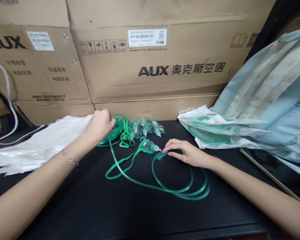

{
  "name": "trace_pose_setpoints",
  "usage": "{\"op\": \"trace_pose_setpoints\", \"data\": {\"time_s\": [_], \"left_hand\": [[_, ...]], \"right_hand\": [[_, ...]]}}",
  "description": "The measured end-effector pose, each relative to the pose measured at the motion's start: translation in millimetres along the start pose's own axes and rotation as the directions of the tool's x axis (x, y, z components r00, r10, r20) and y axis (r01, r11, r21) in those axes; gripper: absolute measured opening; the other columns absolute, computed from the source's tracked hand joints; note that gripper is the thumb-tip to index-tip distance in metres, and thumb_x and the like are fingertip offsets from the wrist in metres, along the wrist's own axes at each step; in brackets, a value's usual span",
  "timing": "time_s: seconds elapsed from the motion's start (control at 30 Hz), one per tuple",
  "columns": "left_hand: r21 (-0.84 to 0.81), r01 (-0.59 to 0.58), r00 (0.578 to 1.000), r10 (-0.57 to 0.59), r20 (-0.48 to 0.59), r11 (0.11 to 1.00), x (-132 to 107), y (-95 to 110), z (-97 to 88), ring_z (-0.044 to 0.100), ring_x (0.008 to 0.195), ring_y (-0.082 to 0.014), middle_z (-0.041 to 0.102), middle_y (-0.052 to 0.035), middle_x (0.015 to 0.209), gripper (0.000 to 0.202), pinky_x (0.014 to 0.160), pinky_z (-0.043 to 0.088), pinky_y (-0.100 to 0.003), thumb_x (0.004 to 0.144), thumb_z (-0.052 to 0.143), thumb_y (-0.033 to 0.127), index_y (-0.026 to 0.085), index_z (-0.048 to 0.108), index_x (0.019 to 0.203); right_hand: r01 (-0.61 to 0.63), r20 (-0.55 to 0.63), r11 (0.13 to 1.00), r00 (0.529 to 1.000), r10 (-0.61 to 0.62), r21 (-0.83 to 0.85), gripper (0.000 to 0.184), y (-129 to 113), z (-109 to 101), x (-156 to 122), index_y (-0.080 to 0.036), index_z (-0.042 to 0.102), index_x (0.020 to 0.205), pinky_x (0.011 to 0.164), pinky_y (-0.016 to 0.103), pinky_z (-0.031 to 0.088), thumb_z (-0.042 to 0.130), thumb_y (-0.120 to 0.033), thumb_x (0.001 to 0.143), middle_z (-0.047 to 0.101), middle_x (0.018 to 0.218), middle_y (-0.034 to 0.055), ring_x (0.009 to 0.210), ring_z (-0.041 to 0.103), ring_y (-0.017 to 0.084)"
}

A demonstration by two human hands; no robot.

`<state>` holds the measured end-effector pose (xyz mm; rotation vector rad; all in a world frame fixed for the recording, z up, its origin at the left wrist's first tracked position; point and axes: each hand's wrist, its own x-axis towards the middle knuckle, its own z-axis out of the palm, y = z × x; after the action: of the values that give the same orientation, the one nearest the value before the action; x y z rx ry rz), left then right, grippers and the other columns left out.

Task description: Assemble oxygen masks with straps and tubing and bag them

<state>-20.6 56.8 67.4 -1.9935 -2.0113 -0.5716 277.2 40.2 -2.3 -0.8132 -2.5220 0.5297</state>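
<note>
My left hand (pixel 102 123) is closed in a fist at the coiled green oxygen tubing (pixel 117 130); a length of tube runs up to it, and its grip is partly hidden. From there a loose green tube (pixel 145 185) sweeps right across the table into loops. My right hand (pixel 183 152) pinches the tube's clear green connector (pixel 161 155), close to the white nozzle of a green oxygen mask (pixel 148 146). This mask lies on its side with its green elastic strap (pixel 115 175) spread out to the left. Behind it sit several more masks (pixel 146 127) with bunched straps.
White plastic bags (pixel 47 143) lie at the left, beside a white cable (pixel 11 100). Bagged green sets (pixel 215 130) are stacked at the right, next to a light blue bag (pixel 277 100) and a dark phone-like device (pixel 272 173). Large cardboard boxes (pixel 152 90) stand behind.
</note>
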Motion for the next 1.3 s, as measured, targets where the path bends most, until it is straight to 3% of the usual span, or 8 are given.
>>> {"op": "trace_pose_setpoints", "data": {"time_s": [0.2,0.3,0.4,0.6,0.73,0.83,1.07,1.3], "left_hand": [[-0.141,-0.101,0.96,0.059,-0.273,0.985,-26,31,-34.7,0.063,0.069,-0.0229,0.065,-0.0055,0.068,0.022,0.067,0.046,-0.032,0.079,0.038,0.026,0.018,0.049,0.095],[-0.346,-0.208,0.974,0.16,-0.162,0.915,-47,55,-30.4,0.059,0.051,-0.0166,0.061,0.0003,0.056,0.011,0.054,0.044,-0.026,0.077,0.042,0.022,0.018,0.048,0.086],[-0.451,-0.275,0.952,0.305,-0.008,0.849,-64,73,-15.2,0.056,0.045,-0.0147,0.058,0.0022,0.051,0.008,0.048,0.04,-0.024,0.079,0.042,0.018,0.017,0.046,0.086],[-0.462,-0.457,0.828,0.553,0.09,0.76,-58,67,2.9,0.062,0.072,-0.0193,0.066,-0.0032,0.076,0.022,0.062,0.046,-0.029,0.085,0.043,0.034,0.017,0.051,0.097],[-0.349,-0.657,0.69,0.72,0.08,0.668,-40,52,18.4,0.045,0.115,-0.0246,0.051,-0.013,0.123,0.044,0.094,0.036,-0.038,0.082,0.05,0.039,0.014,0.047,0.117],[-0.324,-0.695,0.639,0.758,0.132,0.642,-36,46,32.5,0.048,0.108,-0.0251,0.053,-0.0123,0.117,0.053,0.091,0.036,-0.041,0.079,0.053,0.045,0.015,0.044,0.122],[-0.489,-0.566,0.731,0.678,0.076,0.664,-45,37,45.7,0.053,0.09,-0.02,0.053,-0.0074,0.097,0.04,0.077,0.043,-0.032,0.074,0.06,0.042,0.014,0.049,0.1],[-0.618,-0.438,0.845,0.534,-0.035,0.653,-30,31,34.2,0.055,0.086,-0.0178,0.058,-0.0021,0.092,0.04,0.076,0.043,-0.029,0.067,0.066,0.043,0.018,0.05,0.094]], "right_hand": [[-0.103,-0.303,0.929,0.927,0.22,0.356,0.025,-27,-10,9,-0.021,0.06,0.102,0.093,0.042,0.037,0.051,-0.034,0.083,0.059,0.105,0.0083,0.102,0.053,0.021],[-0.026,-0.233,0.565,0.894,0.382,0.825,0.032,-47,-14,27,-0.021,0.049,0.111,0.092,0.043,0.041,0.046,-0.04,0.085,0.056,0.116,0.0103,0.104,0.056,0.021],[0.048,-0.197,0.311,0.859,0.472,0.949,0.02,-56,-13,44,-0.019,0.052,0.098,0.085,0.037,0.046,0.046,-0.034,0.087,0.059,0.109,0.0089,0.095,0.06,0.017],[0.05,-0.133,0.158,0.803,0.58,0.986,0.005,-44,-1,46,-0.018,0.05,0.085,0.058,0.022,0.05,0.054,-0.018,0.082,0.05,0.062,-0.0053,0.058,0.053,0.007],[-0.02,-0.029,0.082,0.829,0.559,0.996,0.014,-39,5,39,-0.017,0.045,0.077,0.039,0.013,0.032,0.055,-0.026,0.082,0.03,0.049,-0.0102,0.039,0.029,0.003],[-0.114,0.109,-0.027,0.825,0.554,0.993,0.022,-41,9,37,-0.019,0.041,0.079,0.036,0.014,0.02,0.04,-0.039,0.088,0.026,0.049,-0.0094,0.038,0.02,0.004],[-0.141,0.175,-0.109,0.877,0.448,0.984,0.03,-43,20,36,-0.021,0.043,0.101,0.043,0.018,0.028,0.027,-0.044,0.09,0.036,0.059,-0.0049,0.046,0.033,0.008],[-0.197,0.105,0.142,0.869,0.484,0.97,0.022,-39,28,37,-0.026,0.043,0.104,0.033,0.011,0.011,0.05,-0.034,0.084,0.026,0.051,-0.0108,0.038,0.013,0.003]]}}
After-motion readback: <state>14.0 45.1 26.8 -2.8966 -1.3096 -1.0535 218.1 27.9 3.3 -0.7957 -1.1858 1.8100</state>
